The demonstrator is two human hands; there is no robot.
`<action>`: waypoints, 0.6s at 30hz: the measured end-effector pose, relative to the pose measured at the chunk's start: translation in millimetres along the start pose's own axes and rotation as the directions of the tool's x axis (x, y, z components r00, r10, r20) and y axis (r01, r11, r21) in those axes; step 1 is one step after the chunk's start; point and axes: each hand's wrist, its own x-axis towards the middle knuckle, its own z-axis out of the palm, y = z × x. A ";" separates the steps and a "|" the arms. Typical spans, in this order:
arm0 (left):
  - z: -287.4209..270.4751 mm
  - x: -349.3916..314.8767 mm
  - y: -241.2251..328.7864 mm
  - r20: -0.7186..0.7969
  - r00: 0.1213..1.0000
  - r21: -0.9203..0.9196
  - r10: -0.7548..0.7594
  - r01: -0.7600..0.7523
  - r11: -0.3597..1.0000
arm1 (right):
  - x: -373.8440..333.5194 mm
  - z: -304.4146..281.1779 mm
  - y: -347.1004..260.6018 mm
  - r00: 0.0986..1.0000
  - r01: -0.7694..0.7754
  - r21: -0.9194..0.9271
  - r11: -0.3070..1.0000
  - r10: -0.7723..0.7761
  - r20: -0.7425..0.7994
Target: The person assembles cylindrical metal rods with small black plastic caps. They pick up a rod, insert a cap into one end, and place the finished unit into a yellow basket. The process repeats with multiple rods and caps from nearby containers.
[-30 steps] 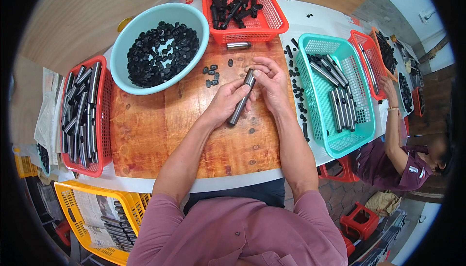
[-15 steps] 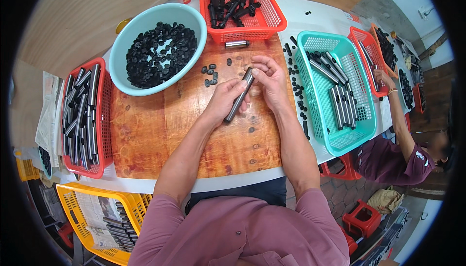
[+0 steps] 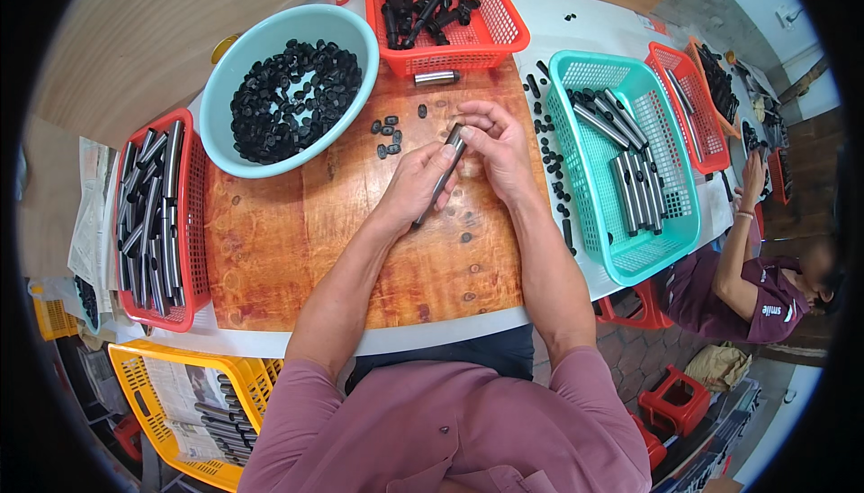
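Note:
My left hand (image 3: 414, 183) is wrapped around a dark, shiny metal tube (image 3: 456, 141) that slants above the wooden board. At the tube's upper end, the thumb and fingers of my right hand (image 3: 504, 156) are closed on it; whatever small part may sit between them is hidden. Several small black plastic pieces (image 3: 391, 135) lie on the board beyond my left hand. A silver tube with a dark end (image 3: 436, 78) rests farther back, by the red basket.
A pale blue basin (image 3: 212, 115) of black pieces stands at back left. Red baskets hold tubes at left (image 3: 192, 250) and black parts at back (image 3: 450, 63). A green basket (image 3: 679, 214) of tubes stands right. A yellow crate (image 3: 135, 376) sits lower left. A co-worker's arm (image 3: 740, 241) reaches at far right.
Both my hands stay almost in place, and the tube has shifted slightly in their grip. The co-worker's hand has moved from the small red basket toward the far right.

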 end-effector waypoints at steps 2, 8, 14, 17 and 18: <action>-0.8 1.2 -3.3 -0.005 1.000 0.004 0.020 -0.020 1.000 | 0.1 -0.2 0.2 1.000 0.008 0.016 1.000 -0.008 -0.001; -9.3 3.8 -7.1 0.075 0.997 0.054 -0.008 0.004 0.999 | 3.0 -7.5 4.4 1.000 0.018 0.006 1.000 -0.018 0.012; -1.4 -12.4 6.5 0.076 0.924 0.602 0.376 -0.343 0.721 | 0.8 -11.2 -12.9 0.994 0.016 -0.058 0.998 -0.010 0.106; -0.1 -32.9 12.6 0.111 0.884 0.790 0.455 -0.356 0.499 | -15.7 -3.1 -29.1 0.996 -0.038 -0.255 0.966 0.057 0.067; -0.2 -38.3 12.7 0.129 0.863 0.844 0.488 -0.354 0.402 | -18.4 -3.8 -29.2 0.993 -0.038 -0.309 0.950 0.071 0.097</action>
